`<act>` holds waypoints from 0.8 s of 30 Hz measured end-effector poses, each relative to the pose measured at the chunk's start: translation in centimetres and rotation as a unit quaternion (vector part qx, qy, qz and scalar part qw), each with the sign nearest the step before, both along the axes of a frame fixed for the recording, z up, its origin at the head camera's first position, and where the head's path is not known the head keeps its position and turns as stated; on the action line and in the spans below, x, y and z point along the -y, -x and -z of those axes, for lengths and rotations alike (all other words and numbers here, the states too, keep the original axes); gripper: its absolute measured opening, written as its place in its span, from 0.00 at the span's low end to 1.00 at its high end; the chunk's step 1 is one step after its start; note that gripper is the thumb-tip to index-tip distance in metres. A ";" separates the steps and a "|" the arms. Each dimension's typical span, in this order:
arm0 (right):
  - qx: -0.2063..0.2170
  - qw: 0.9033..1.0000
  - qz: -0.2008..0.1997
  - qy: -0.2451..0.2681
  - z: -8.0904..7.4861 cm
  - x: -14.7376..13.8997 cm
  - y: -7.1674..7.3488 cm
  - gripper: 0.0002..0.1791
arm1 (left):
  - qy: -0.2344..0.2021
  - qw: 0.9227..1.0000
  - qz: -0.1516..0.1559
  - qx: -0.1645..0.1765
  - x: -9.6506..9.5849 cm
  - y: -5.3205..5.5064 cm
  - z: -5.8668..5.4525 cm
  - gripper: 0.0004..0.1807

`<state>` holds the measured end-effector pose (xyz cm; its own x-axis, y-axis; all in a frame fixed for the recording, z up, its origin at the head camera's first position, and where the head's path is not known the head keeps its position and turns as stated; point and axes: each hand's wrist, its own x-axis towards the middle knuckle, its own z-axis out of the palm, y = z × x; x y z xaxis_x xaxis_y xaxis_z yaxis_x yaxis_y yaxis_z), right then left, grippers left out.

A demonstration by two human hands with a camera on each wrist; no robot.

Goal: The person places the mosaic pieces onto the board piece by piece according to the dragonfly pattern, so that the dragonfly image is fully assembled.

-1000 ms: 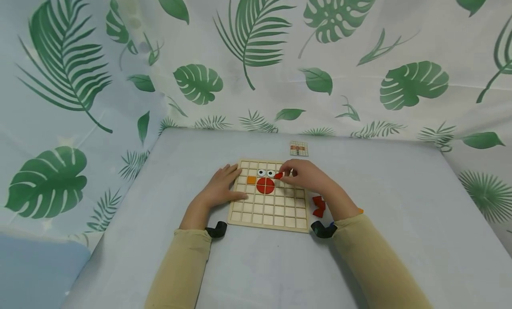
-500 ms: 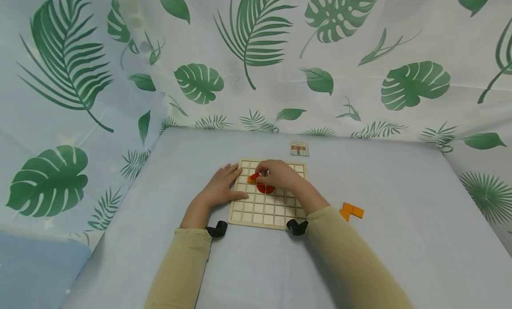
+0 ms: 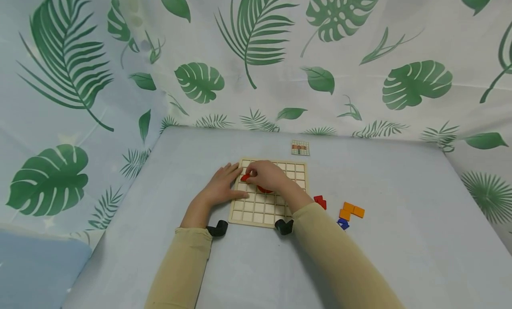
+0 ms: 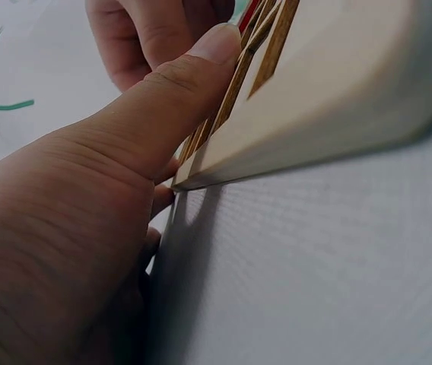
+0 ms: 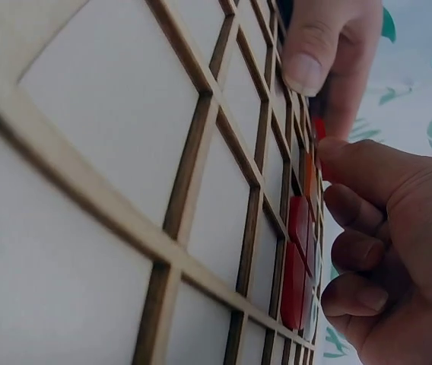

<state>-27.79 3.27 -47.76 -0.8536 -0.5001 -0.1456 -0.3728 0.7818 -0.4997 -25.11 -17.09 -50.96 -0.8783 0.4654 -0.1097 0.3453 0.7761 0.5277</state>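
A square wooden grid board [image 3: 258, 209] lies on the table. My left hand [image 3: 218, 184] rests at its left edge, fingers stretched along the side and thumb [image 4: 201, 61] over the rim. Between thumb and fingertips my right hand [image 3: 267, 173] pinches a small red piece [image 3: 245, 178], over the board's left column near the left fingertips. In the right wrist view, red pieces [image 5: 295, 281] sit in the grid cells, with an orange square [image 5: 309, 176] beyond them. From the head, my right hand hides the orange square and part of the red ones.
Right of the board lie loose red pieces [image 3: 320, 202], orange pieces [image 3: 349, 209] and blue pieces [image 3: 342, 223]. A small card with a grid picture [image 3: 300, 147] lies behind the board. A leaf-patterned curtain [image 3: 272, 78] borders the table's back and left.
My right hand has moved left across the board with the red piece, from beside the eye pieces to the left column. Its forearm now uncovers the loose pieces. The left hand stays put.
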 end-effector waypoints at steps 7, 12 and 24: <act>-0.016 1.000 -0.005 -0.025 0.2 0.6 0.2 0.14 | -0.003 1.000 0.000 -0.001 0.0 0.1 0.2 0.53; -0.019 0.999 -0.005 -0.036 0.4 0.8 0.2 0.15 | -0.001 1.000 0.006 -0.010 0.0 0.2 0.2 0.53; -0.023 0.999 -0.008 -0.042 0.4 0.9 0.0 0.14 | 0.001 1.000 0.007 -0.012 0.1 0.2 0.2 0.53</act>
